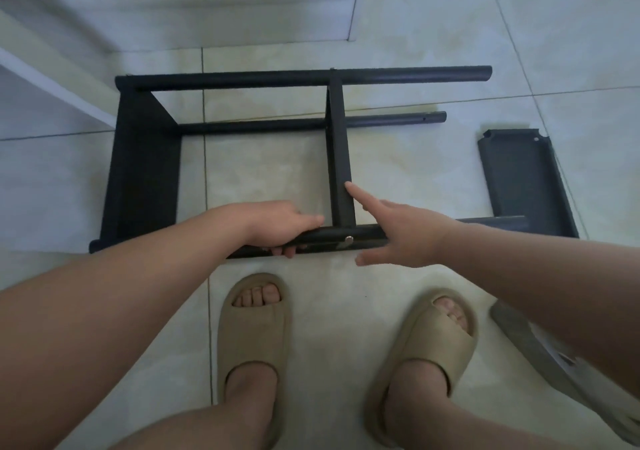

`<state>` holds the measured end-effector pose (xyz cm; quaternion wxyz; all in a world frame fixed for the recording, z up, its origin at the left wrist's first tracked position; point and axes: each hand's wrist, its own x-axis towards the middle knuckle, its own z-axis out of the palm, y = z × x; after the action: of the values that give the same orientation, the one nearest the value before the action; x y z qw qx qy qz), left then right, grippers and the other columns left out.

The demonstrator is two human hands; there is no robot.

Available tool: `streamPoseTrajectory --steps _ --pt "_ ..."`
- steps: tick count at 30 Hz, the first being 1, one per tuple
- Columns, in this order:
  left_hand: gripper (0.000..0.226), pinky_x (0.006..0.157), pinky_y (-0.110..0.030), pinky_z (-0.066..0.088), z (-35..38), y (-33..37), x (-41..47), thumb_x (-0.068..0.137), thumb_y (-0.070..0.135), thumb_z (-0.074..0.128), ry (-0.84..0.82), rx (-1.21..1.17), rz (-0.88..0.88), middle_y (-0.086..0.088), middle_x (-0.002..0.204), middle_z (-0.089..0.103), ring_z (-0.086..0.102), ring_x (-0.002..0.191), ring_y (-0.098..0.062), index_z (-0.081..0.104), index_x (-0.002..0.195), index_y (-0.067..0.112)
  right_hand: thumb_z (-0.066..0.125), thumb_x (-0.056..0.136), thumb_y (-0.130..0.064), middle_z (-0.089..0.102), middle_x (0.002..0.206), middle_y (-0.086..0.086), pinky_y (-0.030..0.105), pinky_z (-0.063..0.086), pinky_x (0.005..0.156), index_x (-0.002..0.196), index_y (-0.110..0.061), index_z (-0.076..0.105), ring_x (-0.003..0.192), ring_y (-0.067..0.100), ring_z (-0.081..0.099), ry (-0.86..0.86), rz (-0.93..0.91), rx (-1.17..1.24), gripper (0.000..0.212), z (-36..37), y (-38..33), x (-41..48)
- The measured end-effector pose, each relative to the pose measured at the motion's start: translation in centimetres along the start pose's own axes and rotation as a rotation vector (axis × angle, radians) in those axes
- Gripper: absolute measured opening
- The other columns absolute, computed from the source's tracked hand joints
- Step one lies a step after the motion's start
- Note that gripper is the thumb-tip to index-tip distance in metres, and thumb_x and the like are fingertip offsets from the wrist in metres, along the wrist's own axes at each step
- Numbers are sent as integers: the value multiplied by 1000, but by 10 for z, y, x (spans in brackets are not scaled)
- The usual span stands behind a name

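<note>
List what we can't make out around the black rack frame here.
1. Head view: the left hand grips the near tube, which hides most of its fingertips.
2. Head view: the right hand hides a stretch of the near tube. Whether the tube touches the loose panel cannot be told.
3. Head view: the grey piece at lower right is covered by the right arm and cut off by the frame edge. Its white patch is too blurred to identify.

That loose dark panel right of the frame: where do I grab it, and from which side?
Likely the loose panel by its right long rim, coming from the right with the right hand. It lies flat on the tiles, so only that raised rim offers purchase, and the near tube, gripped by the left hand, crosses its near end.
</note>
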<state>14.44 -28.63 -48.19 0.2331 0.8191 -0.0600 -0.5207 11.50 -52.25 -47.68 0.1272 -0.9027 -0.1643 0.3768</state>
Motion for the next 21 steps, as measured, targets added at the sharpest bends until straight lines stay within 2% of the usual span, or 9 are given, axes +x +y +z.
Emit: streamPoseTrajectory --steps 1,2,4,6,9,11,16,19,21 --pt "53 66 -30 45 -1 3 -7 100 59 40 9 52 13 2 73 69 60 64 -15 67 87 15 70 88 -57 42 155 1 46 45 106 152 -51 -21 132 29 50 -44 21 -48 111 -7 0 -6" --pt "46 69 -32 46 -3 7 -16 98 58 47 15 107 19 2 78 70 61 71 -16 65 86 18 70 91 -48 48 149 3 46 47 103 153 -49 -19 129 30 52 -59 41 -100 109 -16 -1 -11" --pt "26 69 -32 45 -9 17 -31 92 51 63 48 211 32 2 85 67 61 79 -16 61 86 25 65 96 -33 52 145 3 46 49 100 158 -43 -9 126 30 54 -12 84 -154 97 -33 -4 -23" --pt "16 63 -28 41 -19 31 -47 89 38 70 136 292 40 2 87 63 59 80 -14 57 87 29 58 99 -23 54 142 3 44 49 99 160 -40 8 124 29 54 61 109 -179 80 -49 -9 -34" --pt "21 56 -26 33 -35 52 -70 92 29 69 338 330 76 2 80 57 53 72 -12 52 79 29 49 101 -14 56 133 0 39 45 97 153 -34 31 116 25 55 214 100 -294 59 -70 -19 -53" --pt "31 54 -26 29 -44 64 -84 93 27 68 437 330 92 3 76 54 49 67 -11 46 72 29 45 101 -9 56 129 -2 39 42 99 147 -32 39 115 24 54 339 100 -311 52 -82 -25 -65" --pt "28 56 -30 32 -60 79 -112 91 25 66 562 346 115 3 77 53 51 70 -16 47 71 26 42 105 -18 52 136 0 42 31 111 148 -29 38 125 25 48 500 134 -294 44 -101 -38 -89" --pt "19 70 -30 38 -64 79 -123 93 27 65 619 371 134 3 82 52 52 84 -23 50 82 24 43 106 -28 41 152 -1 50 19 121 154 -28 29 142 26 35 538 135 -286 49 -102 -45 -100" --pt "13 78 -33 43 -64 75 -124 94 27 63 648 368 126 -1 92 54 53 90 -26 52 90 24 40 107 -34 29 161 -2 55 12 123 157 -28 20 150 23 22 529 125 -270 54 -99 -48 -105"
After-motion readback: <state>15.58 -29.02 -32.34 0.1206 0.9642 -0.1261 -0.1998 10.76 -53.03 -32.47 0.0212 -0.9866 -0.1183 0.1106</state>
